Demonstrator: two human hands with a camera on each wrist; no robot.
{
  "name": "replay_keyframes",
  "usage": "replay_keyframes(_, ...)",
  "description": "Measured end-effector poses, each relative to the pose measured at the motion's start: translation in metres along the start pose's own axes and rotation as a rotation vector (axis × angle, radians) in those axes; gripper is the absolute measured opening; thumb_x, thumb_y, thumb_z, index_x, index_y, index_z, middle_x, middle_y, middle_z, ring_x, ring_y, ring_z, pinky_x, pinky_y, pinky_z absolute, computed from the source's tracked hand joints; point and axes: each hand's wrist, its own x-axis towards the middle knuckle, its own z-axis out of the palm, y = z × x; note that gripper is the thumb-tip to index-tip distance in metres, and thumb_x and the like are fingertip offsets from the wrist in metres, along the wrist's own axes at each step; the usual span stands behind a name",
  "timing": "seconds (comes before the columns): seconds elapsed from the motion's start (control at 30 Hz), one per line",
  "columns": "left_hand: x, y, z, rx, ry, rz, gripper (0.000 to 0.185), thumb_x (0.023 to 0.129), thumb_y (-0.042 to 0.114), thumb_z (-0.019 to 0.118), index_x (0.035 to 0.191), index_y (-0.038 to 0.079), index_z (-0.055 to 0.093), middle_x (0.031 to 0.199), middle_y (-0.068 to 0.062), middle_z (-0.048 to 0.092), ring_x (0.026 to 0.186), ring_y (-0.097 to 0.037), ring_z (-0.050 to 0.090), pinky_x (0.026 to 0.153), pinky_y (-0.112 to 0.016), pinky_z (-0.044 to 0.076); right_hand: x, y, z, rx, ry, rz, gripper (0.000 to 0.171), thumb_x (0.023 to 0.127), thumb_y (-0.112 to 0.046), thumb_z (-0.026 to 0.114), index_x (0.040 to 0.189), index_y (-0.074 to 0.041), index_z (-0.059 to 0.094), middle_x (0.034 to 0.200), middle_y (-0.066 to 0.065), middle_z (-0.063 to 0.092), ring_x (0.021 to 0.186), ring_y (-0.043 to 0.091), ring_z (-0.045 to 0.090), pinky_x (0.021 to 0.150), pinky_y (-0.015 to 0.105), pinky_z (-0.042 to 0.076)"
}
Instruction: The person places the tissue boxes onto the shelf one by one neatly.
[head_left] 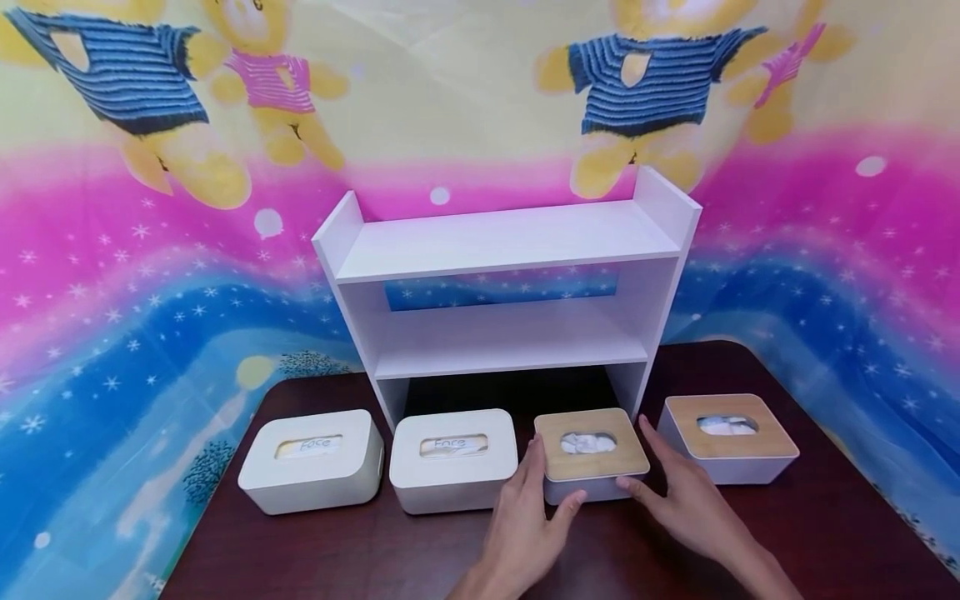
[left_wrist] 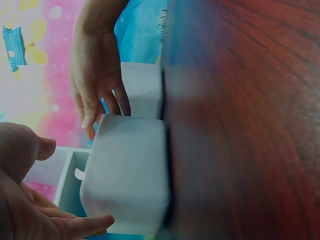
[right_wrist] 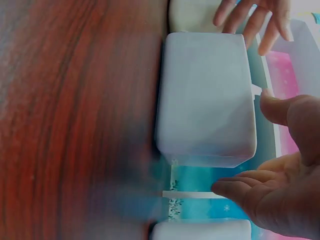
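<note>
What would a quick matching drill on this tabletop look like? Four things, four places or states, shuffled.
Things:
1. bamboo-lid box
2. second bamboo-lid box
3. white shelf
4. leftmost white box

Places or states:
a. stands behind the row of boxes
b. far right of the row, untouched
c. between left hand and right hand
d. far left of the row

Pairs: 1-c, 2-b, 3-a, 4-d

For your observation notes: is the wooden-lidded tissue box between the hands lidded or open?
Lidded. The tissue box sits upright with its wooden lid flat on top; white tissue shows through the slot.
</note>
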Motion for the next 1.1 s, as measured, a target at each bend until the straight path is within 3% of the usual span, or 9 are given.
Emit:
replay_keyframes(0.1,0.001,-0.003,0.004,0.0,-0.002,-0.013,0.085,0.105,0.043,0.07,0.166,-0.003,0.033,0.168,-0.023,0.044,0.15,-0.034,0.052,0.117,-0.051,0.05,0.0,0.002,0.0,0.002,0.008,0.009,0.1,0.099,-0.055,0.072,0.168,0.002,0.027,0.164,0.035,0.042,0.145,0.058,0.048,0.107,0.073,0.048)
replay_keyframes(0.37,0.002,-0.011,0.011,0.027,0.073,0.037,0.075,0.105,0.03,0.071,0.159,-0.012,0.041,0.156,-0.026,0.057,0.138,-0.035,0.064,0.109,-0.048,0.057,-0.001,0.007,0.003,0.009,0.031,0.008,0.084,0.101,-0.037,0.076,0.162,0.008,0.039,0.157,0.035,0.05,0.139,0.051,0.058,0.104,0.066,0.054)
replay_keyframes(0.73,0.006,-0.016,0.016,0.025,0.079,0.065,0.06,0.106,0.017,0.068,0.151,-0.018,0.048,0.143,-0.029,0.066,0.131,-0.036,0.068,0.103,-0.045,0.061,0.001,0.006,0.005,0.068,-0.032,0.067,0.074,0.105,-0.029,0.071,0.163,0.004,0.039,0.159,0.032,0.049,0.142,0.048,0.057,0.106,0.063,0.054)
replay_keyframes(1.1,0.008,-0.016,0.017,0.074,0.103,0.093,0.054,0.105,0.012,0.068,0.146,-0.02,0.053,0.132,-0.026,0.073,0.12,-0.033,0.074,0.095,-0.04,0.064,-0.001,0.005,0.005,0.076,0.016,0.063,0.07,0.104,-0.03,0.073,0.16,0.004,0.046,0.155,0.032,0.053,0.138,0.047,0.06,0.101,0.06,0.058)
